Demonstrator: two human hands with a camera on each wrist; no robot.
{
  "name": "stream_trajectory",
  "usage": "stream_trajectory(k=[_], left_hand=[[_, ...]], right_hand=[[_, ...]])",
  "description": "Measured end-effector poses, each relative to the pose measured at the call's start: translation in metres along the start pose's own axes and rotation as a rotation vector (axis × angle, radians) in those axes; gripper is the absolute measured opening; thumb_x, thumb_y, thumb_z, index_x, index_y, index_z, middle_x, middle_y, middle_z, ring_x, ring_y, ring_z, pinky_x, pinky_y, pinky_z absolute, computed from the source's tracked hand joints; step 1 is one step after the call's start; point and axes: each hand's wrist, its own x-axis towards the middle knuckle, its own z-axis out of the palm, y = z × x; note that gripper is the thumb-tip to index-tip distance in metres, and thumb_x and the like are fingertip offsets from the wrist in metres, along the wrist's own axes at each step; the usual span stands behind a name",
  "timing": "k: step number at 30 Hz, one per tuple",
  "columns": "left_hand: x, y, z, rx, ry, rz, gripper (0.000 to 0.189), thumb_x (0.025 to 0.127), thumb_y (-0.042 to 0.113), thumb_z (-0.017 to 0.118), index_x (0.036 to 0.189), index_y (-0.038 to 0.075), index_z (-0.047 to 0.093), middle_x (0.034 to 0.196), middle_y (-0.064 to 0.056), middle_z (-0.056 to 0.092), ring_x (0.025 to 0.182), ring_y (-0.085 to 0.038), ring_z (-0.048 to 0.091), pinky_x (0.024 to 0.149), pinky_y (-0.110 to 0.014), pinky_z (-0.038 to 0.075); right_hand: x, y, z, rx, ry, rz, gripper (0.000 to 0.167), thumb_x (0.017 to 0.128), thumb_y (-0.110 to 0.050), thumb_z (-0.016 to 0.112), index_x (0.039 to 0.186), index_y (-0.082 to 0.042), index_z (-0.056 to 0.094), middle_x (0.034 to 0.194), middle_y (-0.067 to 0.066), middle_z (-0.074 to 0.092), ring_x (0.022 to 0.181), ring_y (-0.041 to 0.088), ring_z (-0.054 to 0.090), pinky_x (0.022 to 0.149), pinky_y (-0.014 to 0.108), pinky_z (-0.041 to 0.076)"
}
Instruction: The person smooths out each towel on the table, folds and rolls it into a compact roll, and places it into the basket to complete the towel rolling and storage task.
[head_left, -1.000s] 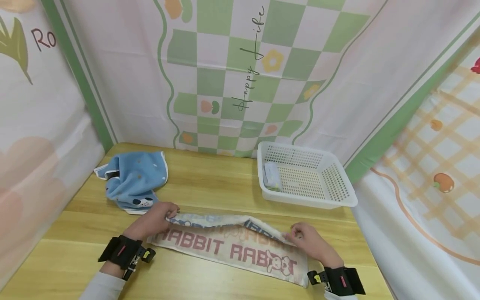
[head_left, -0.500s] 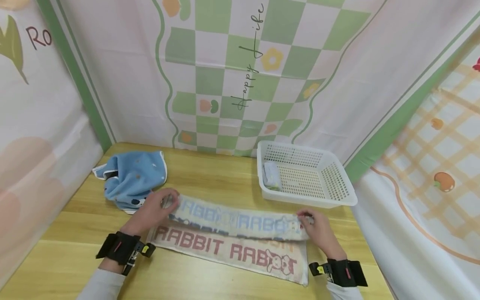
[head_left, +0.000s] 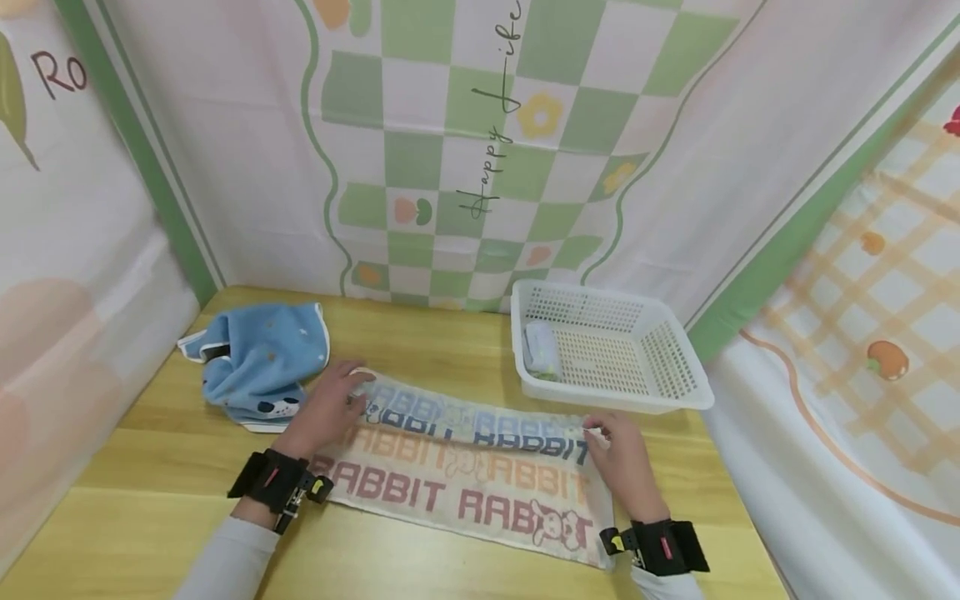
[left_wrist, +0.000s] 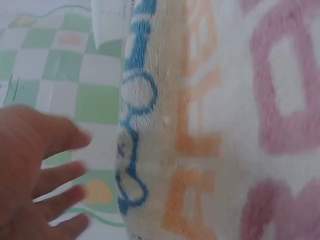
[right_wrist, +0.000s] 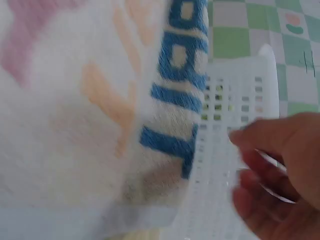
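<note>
A cream towel [head_left: 465,479] printed with rows of "RABBIT" in light blue, dark blue, orange and red lies spread on the table in the head view. Its surface bends along the dark blue row. My left hand [head_left: 327,410] is at the towel's far left corner. In the left wrist view, the fingers of that left hand [left_wrist: 47,180] are spread, with a gap to the cloth. By the far right corner is my right hand [head_left: 624,465]. In the right wrist view, this right hand [right_wrist: 280,170] has loosely bent fingers, thumb apart from them, no cloth visible between.
A blue cloth with white edging [head_left: 262,358] lies crumpled at the back left of the wooden table [head_left: 150,517]. A white perforated basket [head_left: 678,392] stands at the back right, with a rolled pale cloth [head_left: 542,350] inside. Printed curtains [head_left: 420,108] hang behind and at both sides.
Both hands have lifted the towel's far edge and carried it away from the body, unfolding it and uncovering the dark blue and orange rows. The fingers have since loosened from the cloth.
</note>
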Motion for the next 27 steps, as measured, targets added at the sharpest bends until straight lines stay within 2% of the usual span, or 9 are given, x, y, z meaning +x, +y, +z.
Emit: stream_trajectory(k=[2, 5, 7, 9, 12, 17, 20, 27], left_hand=[[-0.001, 0.001, 0.002, 0.012, -0.061, 0.012, 0.034, 0.097, 0.006, 0.064, 0.13, -0.005, 0.063, 0.145, -0.031, 0.049, 0.138, -0.049, 0.042, 0.113, -0.062, 0.036], [-0.007, 0.0, 0.006, 0.024, -0.188, -0.035, 0.042, 0.1, 0.012, 0.06, 0.138, -0.006, 0.057, 0.15, -0.034, 0.043, 0.141, -0.053, 0.036, 0.116, -0.064, 0.03], [-0.012, -0.001, 0.008, 0.023, -0.257, -0.075, 0.048, 0.101, 0.016, 0.059, 0.144, -0.006, 0.052, 0.155, -0.035, 0.034, 0.144, -0.055, 0.029, 0.117, -0.066, 0.027], [-0.016, -0.001, 0.009, 0.016, -0.298, -0.096, 0.053, 0.102, 0.02, 0.059, 0.147, -0.006, 0.047, 0.158, -0.037, 0.028, 0.146, -0.057, 0.023, 0.117, -0.067, 0.025], [-0.02, -0.002, 0.011, 0.0, -0.305, -0.087, 0.058, 0.103, 0.025, 0.059, 0.148, -0.007, 0.044, 0.158, -0.038, 0.024, 0.146, -0.058, 0.021, 0.117, -0.068, 0.024], [-0.017, -0.004, 0.011, 0.002, -0.303, -0.064, 0.058, 0.103, 0.024, 0.057, 0.149, -0.009, 0.042, 0.158, -0.04, 0.022, 0.146, -0.058, 0.019, 0.119, -0.067, 0.022], [-0.015, -0.004, 0.011, 0.005, -0.305, -0.061, 0.058, 0.103, 0.022, 0.058, 0.148, -0.01, 0.042, 0.157, -0.041, 0.022, 0.146, -0.059, 0.019, 0.119, -0.067, 0.022], [-0.011, -0.004, 0.012, 0.01, -0.315, -0.063, 0.059, 0.102, 0.022, 0.059, 0.148, -0.011, 0.042, 0.156, -0.042, 0.022, 0.146, -0.058, 0.019, 0.119, -0.066, 0.02]], right_hand=[[-0.003, -0.004, 0.004, -0.002, -0.124, 0.052, 0.021, 0.087, 0.0, 0.076, 0.108, 0.001, 0.072, 0.109, 0.017, 0.067, 0.101, 0.035, 0.064, 0.085, 0.051, 0.054], [-0.005, -0.006, 0.011, -0.021, -0.304, 0.076, 0.036, 0.09, -0.009, 0.075, 0.123, 0.003, 0.067, 0.126, 0.024, 0.064, 0.119, 0.042, 0.06, 0.099, 0.055, 0.05], [-0.005, -0.006, 0.014, -0.028, -0.385, 0.082, 0.046, 0.092, -0.014, 0.075, 0.131, 0.006, 0.062, 0.133, 0.027, 0.061, 0.129, 0.047, 0.053, 0.106, 0.057, 0.045], [-0.004, -0.005, 0.017, -0.025, -0.427, 0.086, 0.054, 0.093, -0.018, 0.074, 0.136, 0.008, 0.057, 0.139, 0.03, 0.056, 0.134, 0.049, 0.047, 0.109, 0.06, 0.042], [0.0, -0.004, 0.02, -0.033, -0.433, 0.077, 0.063, 0.092, -0.022, 0.075, 0.14, 0.01, 0.052, 0.145, 0.033, 0.049, 0.137, 0.052, 0.043, 0.112, 0.062, 0.038], [0.012, 0.004, 0.024, -0.035, -0.434, 0.072, 0.078, 0.089, -0.024, 0.078, 0.147, 0.013, 0.041, 0.152, 0.037, 0.037, 0.139, 0.055, 0.038, 0.113, 0.063, 0.036], [0.018, 0.01, 0.025, -0.02, -0.432, 0.081, 0.087, 0.086, -0.026, 0.082, 0.149, 0.014, 0.036, 0.152, 0.037, 0.036, 0.138, 0.055, 0.038, 0.114, 0.063, 0.035], [0.026, 0.022, 0.023, -0.009, -0.436, 0.088, 0.094, 0.08, -0.036, 0.087, 0.146, 0.013, 0.041, 0.145, 0.038, 0.041, 0.13, 0.054, 0.043, 0.106, 0.063, 0.042]])
